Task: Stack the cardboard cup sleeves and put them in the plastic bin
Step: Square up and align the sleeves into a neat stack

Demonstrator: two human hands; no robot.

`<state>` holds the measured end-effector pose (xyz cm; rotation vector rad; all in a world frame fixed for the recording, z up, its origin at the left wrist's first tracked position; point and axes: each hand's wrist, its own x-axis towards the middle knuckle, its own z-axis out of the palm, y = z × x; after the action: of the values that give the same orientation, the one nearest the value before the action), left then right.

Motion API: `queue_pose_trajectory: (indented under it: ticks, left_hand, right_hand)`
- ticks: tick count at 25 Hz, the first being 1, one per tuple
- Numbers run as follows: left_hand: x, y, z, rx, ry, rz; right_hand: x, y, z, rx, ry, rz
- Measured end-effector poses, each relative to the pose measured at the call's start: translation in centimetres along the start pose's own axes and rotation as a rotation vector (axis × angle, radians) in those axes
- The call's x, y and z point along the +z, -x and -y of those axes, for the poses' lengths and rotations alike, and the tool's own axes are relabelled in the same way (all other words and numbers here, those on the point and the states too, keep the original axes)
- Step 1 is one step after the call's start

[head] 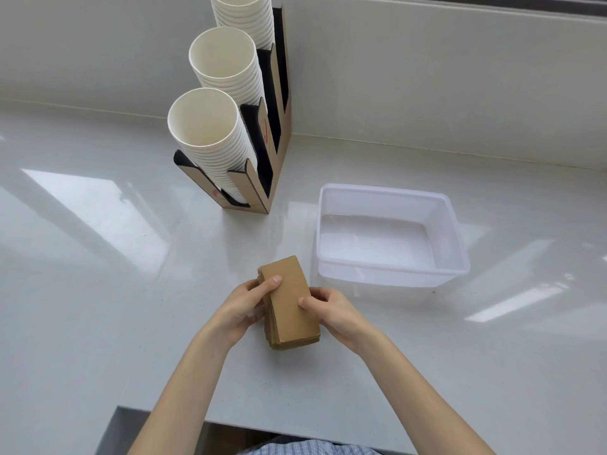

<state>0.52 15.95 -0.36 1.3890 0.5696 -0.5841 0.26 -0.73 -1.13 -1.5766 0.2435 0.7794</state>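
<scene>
A stack of flat brown cardboard cup sleeves (289, 303) is gathered in front of me on the white counter. My left hand (243, 307) grips the stack's left side with the thumb on top. My right hand (331, 310) holds its right side, thumb also pressed on the top sleeve. The translucent plastic bin (391, 272) sits just to the right and slightly beyond the stack, with nothing inside it.
A cardboard cup holder (262, 178) with three tall stacks of white paper cups (210, 126) stands at the back left of the bin. A wall runs behind. The counter's front edge (164, 410) lies close to my body.
</scene>
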Motion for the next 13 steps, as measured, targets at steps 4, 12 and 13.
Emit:
queue_pose_trajectory:
  ticks: [4,12,13]
  left_hand:
    - [0.6,0.7,0.6,-0.015,0.123,-0.028]
    - [1.8,2.1,1.6,-0.047,0.300,-0.047]
    - [1.9,2.2,1.6,-0.041,0.302,-0.043]
  right_hand:
    - [0.1,0.7,0.3,-0.015,0.009,-0.001]
    - [-0.8,1.5,-0.3,-0.023,0.000,-0.010]
    - [-0.8,1.6,-0.4,-0.028,0.001,-0.024]
